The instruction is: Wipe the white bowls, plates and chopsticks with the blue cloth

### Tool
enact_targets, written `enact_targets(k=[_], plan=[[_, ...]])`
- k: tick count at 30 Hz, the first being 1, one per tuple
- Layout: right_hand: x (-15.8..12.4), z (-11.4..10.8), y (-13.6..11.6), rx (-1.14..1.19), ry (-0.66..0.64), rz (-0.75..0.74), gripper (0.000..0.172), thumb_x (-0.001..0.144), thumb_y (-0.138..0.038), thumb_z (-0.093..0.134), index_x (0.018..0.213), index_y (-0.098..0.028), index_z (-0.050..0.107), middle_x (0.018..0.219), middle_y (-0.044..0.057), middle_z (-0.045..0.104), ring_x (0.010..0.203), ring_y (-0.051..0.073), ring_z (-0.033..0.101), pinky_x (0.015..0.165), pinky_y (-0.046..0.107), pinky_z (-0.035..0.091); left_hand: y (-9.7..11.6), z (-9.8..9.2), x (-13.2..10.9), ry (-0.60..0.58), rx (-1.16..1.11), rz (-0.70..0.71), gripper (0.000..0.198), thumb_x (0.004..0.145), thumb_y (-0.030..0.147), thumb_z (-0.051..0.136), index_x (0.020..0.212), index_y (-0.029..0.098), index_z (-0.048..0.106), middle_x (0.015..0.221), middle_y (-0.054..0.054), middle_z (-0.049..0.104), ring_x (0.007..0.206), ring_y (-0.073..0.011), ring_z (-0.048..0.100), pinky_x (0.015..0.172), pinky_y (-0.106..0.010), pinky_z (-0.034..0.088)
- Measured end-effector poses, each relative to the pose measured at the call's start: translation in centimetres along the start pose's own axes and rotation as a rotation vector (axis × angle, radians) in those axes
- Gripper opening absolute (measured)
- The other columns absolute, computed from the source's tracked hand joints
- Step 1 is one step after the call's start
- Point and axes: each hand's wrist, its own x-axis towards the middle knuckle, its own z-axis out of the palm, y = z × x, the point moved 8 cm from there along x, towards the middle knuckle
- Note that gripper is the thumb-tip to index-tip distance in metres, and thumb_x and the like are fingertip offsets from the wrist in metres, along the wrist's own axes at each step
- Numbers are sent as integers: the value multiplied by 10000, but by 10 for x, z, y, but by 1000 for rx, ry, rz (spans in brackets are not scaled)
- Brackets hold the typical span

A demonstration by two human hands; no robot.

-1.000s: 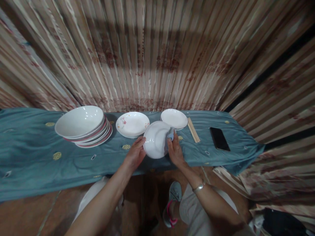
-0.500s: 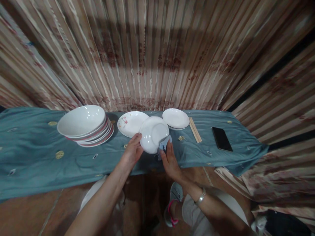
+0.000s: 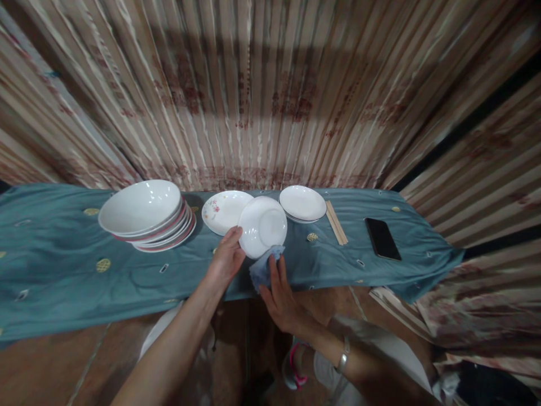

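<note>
My left hand grips the left rim of a small white plate, held tilted above the teal tablecloth. My right hand holds a light blue cloth against the plate's lower edge, fingers pointing up. Just behind the held plate lies a white plate with a floral print. A short stack of white plates sits to its right.
A stack of large white bowls with red rims stands at the left. A pair of wooden chopsticks and a black phone lie at the right. A striped curtain hangs behind. My knees and a shoe show below.
The plate has moved left and farther from me while turning. My right hand with the cloth slid from the plate's right side down to its bottom edge.
</note>
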Motion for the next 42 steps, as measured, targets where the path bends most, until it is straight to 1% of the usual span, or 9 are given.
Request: enact_targets(k=[4,8,10,14,17,21,28,35,42], plan=[[-6,3,-18,-82,-28,-142,751,957,-294,427,1517,-181,-61,1565,148,-196,1446,364,49,1081,574,356,1,2,-2,7,0,3,184,651,141,786,706,161,612,663,30,696,626,-90,653,709,-202,530],[-5,3,-30,-192,1,-264,772,929,-265,482,1521,-150,1,1574,145,-179,1457,345,15,1100,547,351,-1,2,-4,7,10,-9,173,658,146,777,716,165,616,655,28,688,642,-102,656,726,-214,527],[-4,4,-36,-252,8,-338,753,908,-277,525,1514,-119,108,1586,164,-105,1460,343,28,1107,548,344,-3,1,-3,-1,24,-13,177,653,155,782,733,157,625,678,17,690,685,-116,663,778,-238,517],[3,4,-43,-386,11,-421,633,872,-336,592,1401,-53,387,1567,212,151,1459,344,65,1108,545,343,-10,-2,-3,-6,37,-18,224,606,177,812,738,141,635,711,3,696,707,-128,658,807,-259,496],[10,2,-44,-451,10,-445,577,863,-368,603,1338,-70,469,1534,196,273,1462,326,75,1112,539,334,-12,-2,-3,-27,67,-25,260,568,216,836,727,146,642,713,11,697,688,-121,641,765,-245,489],[16,-3,-46,-443,14,-476,572,845,-353,630,1321,-70,485,1498,193,352,1460,306,117,1131,509,307,-7,2,-5,-46,117,-5,292,515,256,861,690,150,652,674,23,681,646,-95,606,697,-205,466],[29,-11,-47,-377,-18,-450,517,848,-290,621,1333,-166,491,1464,131,428,1429,265,252,1159,481,257,-1,6,-9,-46,163,29,249,510,242,851,665,145,682,652,19,674,619,-93,582,647,-199,440],[39,-19,-53,-405,34,-482,519,846,-268,615,1338,-166,480,1456,130,440,1434,252,237,1167,482,217,0,0,-3,-16,153,87,212,535,248,828,656,139,692,660,18,680,639,-102,593,691,-214,452],[59,-45,-57,-462,111,-413,464,922,-315,493,1370,-202,458,1514,103,360,1450,259,176,1166,518,144,-3,2,-4,-26,119,70,292,571,317,822,765,122,724,776,-40,735,816,-168,657,820,-264,481]])
